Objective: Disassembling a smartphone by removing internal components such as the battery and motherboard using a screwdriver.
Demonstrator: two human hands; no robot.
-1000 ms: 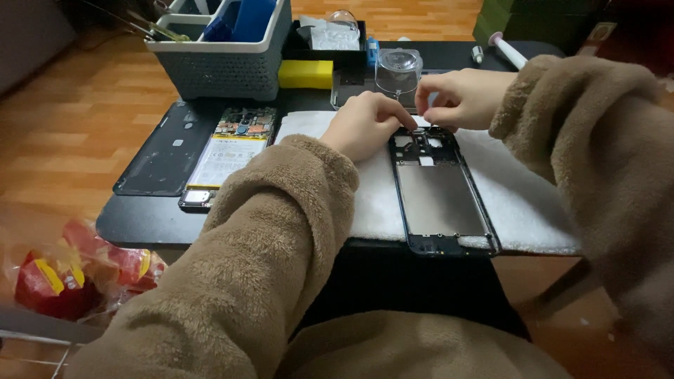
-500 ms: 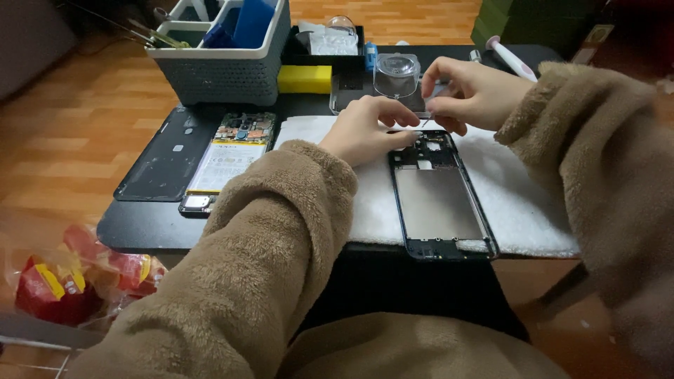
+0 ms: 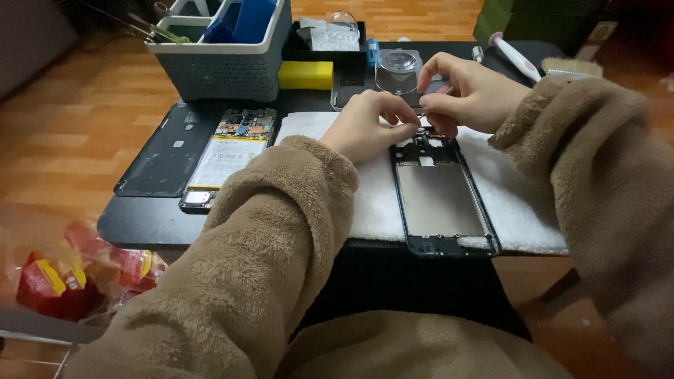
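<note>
Black bench (image 3: 140, 224) on wood floor (image 3: 63, 126). Both hands, left (image 3: 368, 126) and right (image 3: 470, 91), pinched above frame (image 3: 439, 196); pinched item too small to identify.

pinched part between hands (image 3: 414, 116) too small

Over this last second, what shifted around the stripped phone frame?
The right hand lifted slightly off the black phone frame, fingertips pinched near its top; whether they grip something is unclear. The left hand stayed at the frame's top edge. Frame, white mat unmoved.
</note>
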